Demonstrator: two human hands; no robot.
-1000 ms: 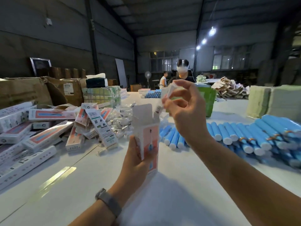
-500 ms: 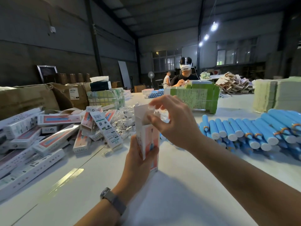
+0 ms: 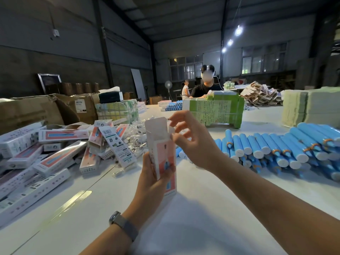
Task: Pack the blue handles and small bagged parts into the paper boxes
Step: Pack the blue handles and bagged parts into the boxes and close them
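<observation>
Box-loading is the step: the left hand point(image 3: 154, 173) grips an upright paper box point(image 3: 162, 153), flap open, while the right hand point(image 3: 191, 142) pinches something at its mouth. Next, fetch a handle from the blue handles point(image 3: 276, 148) at three o'clock on the table point(image 3: 184, 218).

One cam only, head-worn, wide-angle, so no 2nd view to overlap. It looks fwd and slightly down across the white table point(image 3: 202, 218). Both forearms come in from the bottom edge; left hand point(image 3: 152, 179) and right hand point(image 3: 195, 144) sit close, near frame centre. Far end of table and back wall w/ windows point(image 3: 185, 69) are also in frame. Edges bend from lens.
</observation>
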